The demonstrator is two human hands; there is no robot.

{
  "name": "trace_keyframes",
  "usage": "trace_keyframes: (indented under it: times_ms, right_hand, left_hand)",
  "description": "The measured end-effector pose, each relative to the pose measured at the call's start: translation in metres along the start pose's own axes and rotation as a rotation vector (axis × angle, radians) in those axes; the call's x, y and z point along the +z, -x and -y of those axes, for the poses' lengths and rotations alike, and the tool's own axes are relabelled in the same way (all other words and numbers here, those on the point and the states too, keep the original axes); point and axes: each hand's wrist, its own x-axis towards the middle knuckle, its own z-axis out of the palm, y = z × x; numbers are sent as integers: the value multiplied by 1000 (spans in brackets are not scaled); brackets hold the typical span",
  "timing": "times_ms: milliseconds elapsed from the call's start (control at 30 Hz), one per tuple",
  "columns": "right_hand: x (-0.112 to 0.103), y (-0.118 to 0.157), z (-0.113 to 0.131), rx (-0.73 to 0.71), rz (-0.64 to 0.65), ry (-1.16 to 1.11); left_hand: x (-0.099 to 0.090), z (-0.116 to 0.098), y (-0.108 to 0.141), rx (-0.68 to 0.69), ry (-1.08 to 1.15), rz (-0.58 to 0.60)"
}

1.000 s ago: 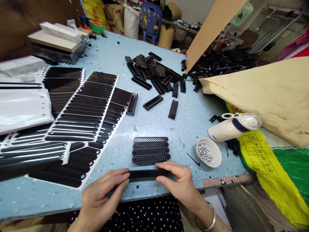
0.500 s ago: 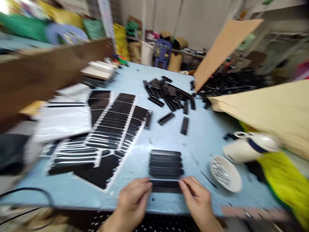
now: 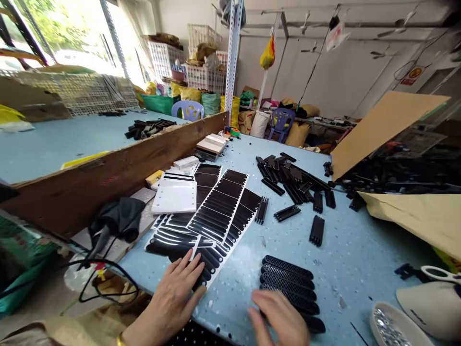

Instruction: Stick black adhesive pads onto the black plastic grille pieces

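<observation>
Several black-striped sheets (image 3: 218, 206) overlapping by the desk's (image 3: 234, 293) left edge, perhaps for easy reach, under left hand (image 3: 178, 288), spread open, apparently empty; textured strips (image 3: 288, 278) parallel near front edge, presumably for order, beneath right hand (image 3: 279, 317), half-curled, grip hidden.

Bare left hand (image 3: 177, 289): back upward, fingers stretched forward and slightly spread, thumb held out to the side.
Bare left forearm (image 3: 147, 321): slanting up from the lower edge, nearly in line with the hand.
Bare right hand (image 3: 283, 318): blurred, fingers bent, thumb parted from them.
</observation>
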Motion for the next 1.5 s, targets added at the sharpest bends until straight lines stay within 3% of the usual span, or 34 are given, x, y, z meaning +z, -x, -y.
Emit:
trace_keyframes:
  times_ms: [67, 167, 200, 300, 400, 533, 633, 700, 767, 867, 933, 1000, 1100, 1333, 1500]
  right_hand:
    - [38, -49, 15, -73, 143, 12]
    - [87, -116, 21, -44, 446, 217]
    - [100, -132, 19, -10, 544, 296]
    - [127, -149, 11, 9, 607, 389]
    - [137, -133, 6, -36, 620, 488]
    - [126, -102, 7, -130, 653, 533]
    - [107, -85, 12, -209, 676, 508]
    - [93, -71, 18, -272, 609, 462]
    - [80, -51, 27, -359, 488, 390]
    - [64, -19, 40, -418, 359, 225]
    - [56, -4, 43, -373, 345, 66]
    - [53, 4, 42, -295, 317, -59]
    - [58, 6, 37, -196, 233, -122]
    - [88, 9, 41, -28, 241, -200]
    - [91, 5, 40, 125, 196, -314]
  left_hand:
    - [1, 1, 3, -46, -43, -54]
    - [3, 2, 6, -62, -64, -104]
    - [4, 3, 7, -52, -62, -110]
    - [9, 7, 11, -64, -45, -150]
    - [18, 10, 13, -144, -22, -204]
    - [25, 10, 11, -199, 36, -208]
    - [15, 6, 10, -244, 195, -349]
    - [0, -3, 11, -365, 392, -426]
    - [-16, -16, 15, -590, 669, -348]
    - [-32, -40, 24, -956, 1204, -57]
    - [-35, -52, 30, -1093, 1546, 36]
    - [-34, -60, 35, -1152, 1754, 40]
    - [-32, -67, 41, -1207, 1814, 45]
    - [-29, -74, 41, -1241, 1782, -20]
    - [-28, -75, 31, -1200, 1709, -15]
